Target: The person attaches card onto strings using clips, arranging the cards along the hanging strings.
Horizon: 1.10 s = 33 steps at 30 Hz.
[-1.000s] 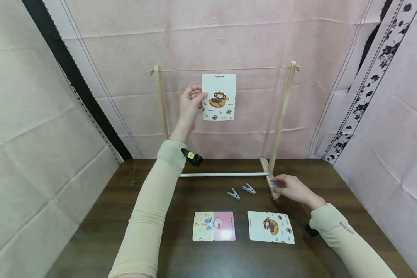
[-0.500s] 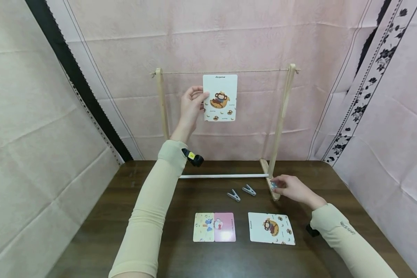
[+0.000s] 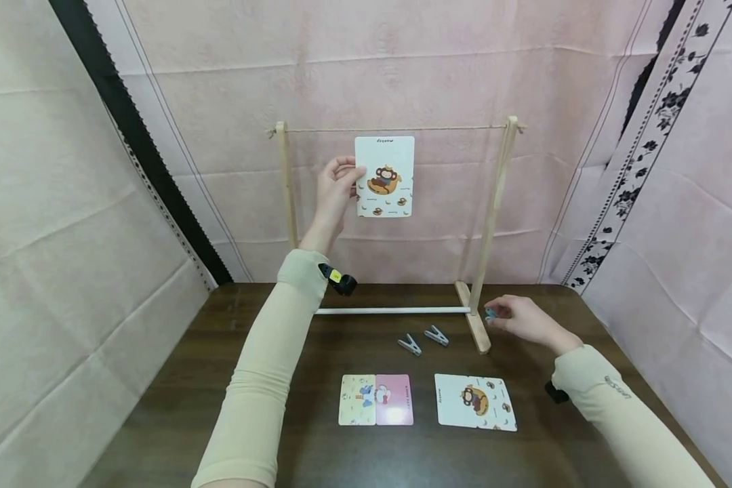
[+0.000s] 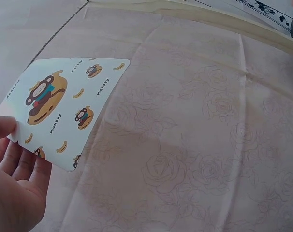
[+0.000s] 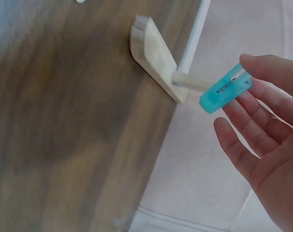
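My left hand (image 3: 337, 190) pinches the left edge of a white monkey card (image 3: 385, 177), held upright just below the string (image 3: 445, 127) of a wooden rack. In the left wrist view the thumb lies on the card's printed face (image 4: 64, 106), with the fingers behind it. Low on the right, beside the rack's foot (image 3: 477, 332), my right hand (image 3: 527, 320) holds a teal clothespin (image 5: 226, 89) between thumb and fingers. Two pale clothespins, one on the left (image 3: 410, 344) and one on the right (image 3: 436, 335), lie on the table.
The rack's right post (image 3: 494, 210) stands between the hands, and a white rod (image 3: 396, 310) runs along its base. Nearer on the brown table (image 3: 219, 420) lie a yellow and pink card (image 3: 375, 400) and another monkey card (image 3: 476, 402). Pale cloth surrounds the table.
My right hand has lifted slightly and moved right, away from the rack's foot, with the clothespin. The left hand keeps the card at nearly the same place under the string.
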Tool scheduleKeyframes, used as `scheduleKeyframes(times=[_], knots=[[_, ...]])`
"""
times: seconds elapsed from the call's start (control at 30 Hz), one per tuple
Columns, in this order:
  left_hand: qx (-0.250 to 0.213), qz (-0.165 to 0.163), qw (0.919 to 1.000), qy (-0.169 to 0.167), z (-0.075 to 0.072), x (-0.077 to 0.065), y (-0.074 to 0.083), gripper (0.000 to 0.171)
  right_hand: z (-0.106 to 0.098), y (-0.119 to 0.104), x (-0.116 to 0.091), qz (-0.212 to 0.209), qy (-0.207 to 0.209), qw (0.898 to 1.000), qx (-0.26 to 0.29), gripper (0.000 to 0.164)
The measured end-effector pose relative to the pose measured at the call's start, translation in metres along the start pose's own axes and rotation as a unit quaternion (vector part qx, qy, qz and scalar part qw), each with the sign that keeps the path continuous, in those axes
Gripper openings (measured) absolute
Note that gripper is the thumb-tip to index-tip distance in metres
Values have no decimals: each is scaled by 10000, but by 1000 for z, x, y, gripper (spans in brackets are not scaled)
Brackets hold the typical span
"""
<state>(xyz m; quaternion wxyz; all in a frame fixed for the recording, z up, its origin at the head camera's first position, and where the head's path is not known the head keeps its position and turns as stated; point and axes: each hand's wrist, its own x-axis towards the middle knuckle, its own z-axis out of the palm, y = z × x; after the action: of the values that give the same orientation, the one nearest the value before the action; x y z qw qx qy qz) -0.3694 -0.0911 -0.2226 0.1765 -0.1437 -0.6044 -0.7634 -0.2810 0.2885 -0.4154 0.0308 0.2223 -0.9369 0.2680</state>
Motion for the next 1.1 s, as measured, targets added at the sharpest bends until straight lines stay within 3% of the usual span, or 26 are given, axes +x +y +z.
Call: scheduleKeyframes(times=[0.33,0.6,1.1], knots=[[132,88,9998,-126,4,1,3,11,-33,-3,13,-22,41,9988,-480,33],[58,-31,9999,-114,2,0,2,11,-56,-11,24,-137,158,9966,-799,32],[94,41,9997,-206,6,0,3,11,-104,-23,36,151,621,9941,-878,36]])
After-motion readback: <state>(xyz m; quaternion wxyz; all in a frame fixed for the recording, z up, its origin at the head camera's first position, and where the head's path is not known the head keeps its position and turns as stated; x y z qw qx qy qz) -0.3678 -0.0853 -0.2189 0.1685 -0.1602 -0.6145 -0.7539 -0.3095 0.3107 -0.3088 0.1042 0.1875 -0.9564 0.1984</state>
